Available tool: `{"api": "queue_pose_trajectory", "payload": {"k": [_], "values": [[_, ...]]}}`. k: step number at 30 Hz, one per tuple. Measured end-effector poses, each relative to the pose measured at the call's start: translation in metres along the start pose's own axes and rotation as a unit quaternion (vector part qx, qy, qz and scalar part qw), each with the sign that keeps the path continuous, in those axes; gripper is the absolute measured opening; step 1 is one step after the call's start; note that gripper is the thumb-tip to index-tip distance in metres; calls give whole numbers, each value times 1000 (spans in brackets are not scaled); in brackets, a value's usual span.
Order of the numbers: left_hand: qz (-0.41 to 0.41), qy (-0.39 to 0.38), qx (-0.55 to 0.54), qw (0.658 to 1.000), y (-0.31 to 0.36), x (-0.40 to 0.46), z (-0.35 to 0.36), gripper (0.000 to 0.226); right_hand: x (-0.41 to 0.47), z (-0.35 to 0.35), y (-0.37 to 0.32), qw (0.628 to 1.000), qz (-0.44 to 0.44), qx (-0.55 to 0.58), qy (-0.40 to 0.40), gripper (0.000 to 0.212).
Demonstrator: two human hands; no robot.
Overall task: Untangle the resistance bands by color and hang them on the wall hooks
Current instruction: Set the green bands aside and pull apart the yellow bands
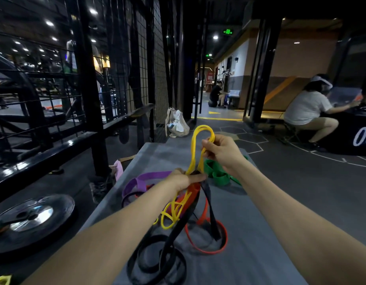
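Observation:
A tangle of resistance bands lies on a grey mat (249, 212). My right hand (221, 151) pinches the yellow band (195, 147) and lifts its loop above the pile. My left hand (186, 178) grips the bunch where the yellow, orange (206, 246) and black (167, 241) bands cross. A purple band (136, 182) lies to the left of the bunch. The green band (217, 173) lies apart, under my right wrist. No wall hooks are visible.
A black wire-mesh rack (120, 64) stands to the left, with a weight plate (32, 219) on the floor below it. A bag (177, 123) leans at the mat's far end. A seated person (309, 112) is at the right, others far down the corridor.

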State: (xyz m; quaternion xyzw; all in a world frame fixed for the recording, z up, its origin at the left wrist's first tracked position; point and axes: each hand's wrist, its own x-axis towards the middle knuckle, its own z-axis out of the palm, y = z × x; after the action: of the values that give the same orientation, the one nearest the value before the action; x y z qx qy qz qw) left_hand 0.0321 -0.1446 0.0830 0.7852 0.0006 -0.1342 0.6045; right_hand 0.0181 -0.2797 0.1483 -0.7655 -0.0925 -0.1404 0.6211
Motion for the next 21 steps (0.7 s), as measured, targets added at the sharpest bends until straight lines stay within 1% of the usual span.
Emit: {"api": "queue_pose_trajectory", "payload": {"k": [1, 2, 4, 5, 6, 8, 11, 14, 18, 19, 21], "values": [[3, 9, 14, 1000, -1, 1, 2, 76, 0, 1, 0, 1000, -3, -10, -2, 26], [3, 14, 13, 1000, -1, 2, 2, 65, 1, 0, 0, 1000, -4, -13, 5, 26], [-7, 12, 13, 1000, 3, 3, -6, 27, 6, -9, 0, 999, 1, -4, 53, 23], [-9, 12, 30, 999, 5, 4, -14, 16, 8, -15, 0, 996, 5, -2, 89, 22], [-5, 17, 49, 999, 5, 6, -24, 13, 11, -22, 0, 992, 8, -5, 123, 21], [3, 39, 81, 996, 6, 9, -42, 15, 14, -31, 2, 987, 6, -35, 158, 18], [7, 71, 134, 988, 10, 13, -55, 22, 17, -32, 1, 982, -8, -100, 160, 16], [6, 100, 216, 971, 7, 15, -64, 26, 23, -38, -4, 973, -15, -136, 186, 15], [-3, 105, 308, 946, 8, 17, -66, 23, 20, -50, -11, 951, -50, -205, 225, 8], [-2, 104, 329, 938, 11, 18, -65, 22, 18, -51, -13, 949, -61, -205, 233, 9], [-1, 89, 333, 939, 19, 20, -62, 27, 18, -52, -16, 947, -74, -192, 247, 12]]}}
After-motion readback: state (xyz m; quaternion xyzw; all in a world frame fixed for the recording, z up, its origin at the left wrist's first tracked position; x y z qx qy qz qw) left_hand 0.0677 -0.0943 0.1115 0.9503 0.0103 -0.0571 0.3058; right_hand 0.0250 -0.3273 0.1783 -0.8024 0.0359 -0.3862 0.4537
